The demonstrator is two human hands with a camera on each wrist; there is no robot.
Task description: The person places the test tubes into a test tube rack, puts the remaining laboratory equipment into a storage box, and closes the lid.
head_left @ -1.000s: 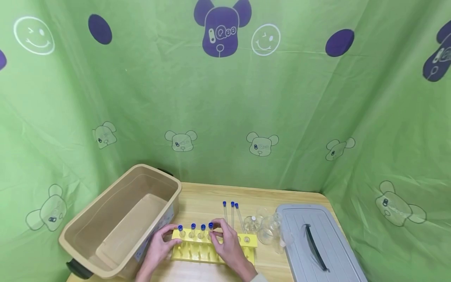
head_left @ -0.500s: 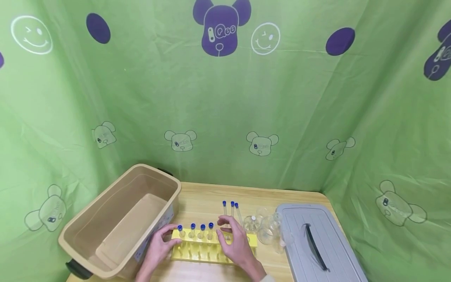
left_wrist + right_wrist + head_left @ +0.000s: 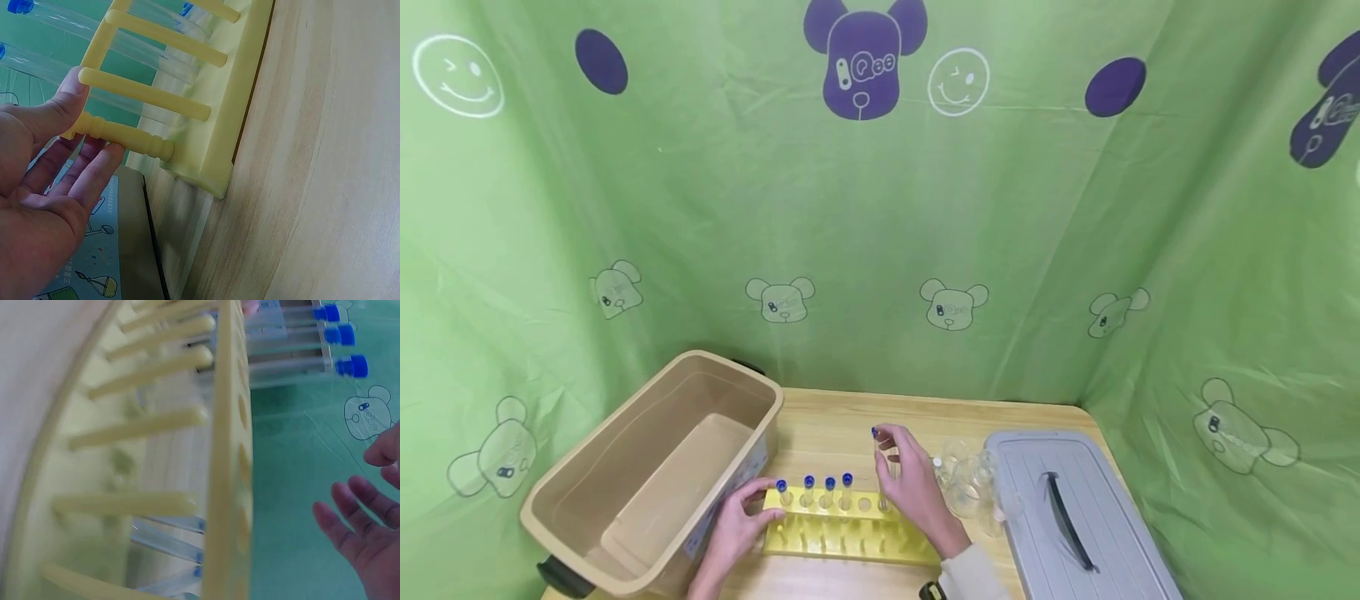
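Note:
A yellow test tube rack (image 3: 820,543) stands on the table, with several blue-capped test tubes (image 3: 830,493) upright in its left holes. At the rack's left end my left hand (image 3: 736,525) grips it; in the left wrist view the thumb (image 3: 74,90) lies against the top bar and the fingers are by the end post. My right hand (image 3: 917,492) is above the rack's right part, its fingertips close to a blue cap (image 3: 875,432) of a loose test tube behind the rack. In the right wrist view that hand's fingers (image 3: 359,519) are spread, holding nothing visible. The hand hides other loose tubes.
Left of the rack is a large tan bin (image 3: 760,454) with black handles. Clear glassware (image 3: 966,487) sits right of the rack, beside a grey lid (image 3: 1037,517) with a black handle. A green curtain (image 3: 865,350) closes off the back.
My right hand has let go of the fourth capped tube in the rack and moved right and away toward the loose tubes behind. The left hand stays on the rack.

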